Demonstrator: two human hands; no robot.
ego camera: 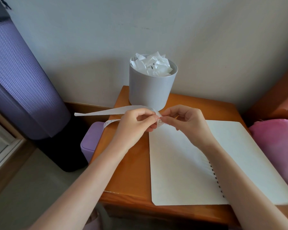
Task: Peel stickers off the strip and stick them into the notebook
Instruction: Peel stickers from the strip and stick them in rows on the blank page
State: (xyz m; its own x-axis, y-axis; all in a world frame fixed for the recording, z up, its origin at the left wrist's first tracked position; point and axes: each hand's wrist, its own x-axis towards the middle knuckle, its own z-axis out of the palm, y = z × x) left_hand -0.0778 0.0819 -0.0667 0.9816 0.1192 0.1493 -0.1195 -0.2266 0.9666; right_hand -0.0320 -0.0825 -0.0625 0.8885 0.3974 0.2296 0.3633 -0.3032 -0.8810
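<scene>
No words, numbers, labels or brand marks can be read anywhere in this scene. The only print is on the sticker strip (110, 112). Where the left hand (136, 122) and the right hand (184, 120) meet and pinch it, a small sticker (160, 121) shows a cartoon-like drawing in red and dark lines. The strip's lower tail carries a row of tiny coloured marks, too small to tell whether they are letters or pictures. The open pages of the notebook (181, 163) are plain white.
</scene>
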